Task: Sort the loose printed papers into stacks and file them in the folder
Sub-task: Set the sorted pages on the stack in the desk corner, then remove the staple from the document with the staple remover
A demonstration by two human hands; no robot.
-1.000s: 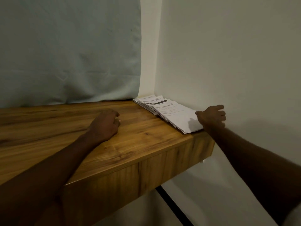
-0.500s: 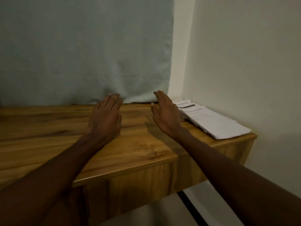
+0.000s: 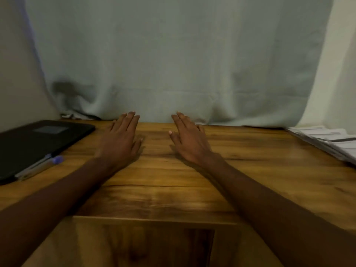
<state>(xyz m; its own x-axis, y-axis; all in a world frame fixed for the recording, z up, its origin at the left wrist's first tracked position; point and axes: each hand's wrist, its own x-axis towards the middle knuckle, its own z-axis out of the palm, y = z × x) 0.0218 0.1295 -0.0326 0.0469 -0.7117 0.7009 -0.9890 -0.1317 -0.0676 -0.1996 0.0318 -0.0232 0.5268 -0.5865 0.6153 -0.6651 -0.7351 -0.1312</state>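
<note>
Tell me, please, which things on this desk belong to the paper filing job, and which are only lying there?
For the job:
- printed papers, fanned out at the desk's right edge
- black folder, closed, at the left

Only lying there:
- pen with a purple cap, beside the folder
- pale cloth hanging behind the wooden desk

Print on the papers is too blurred to read
</note>
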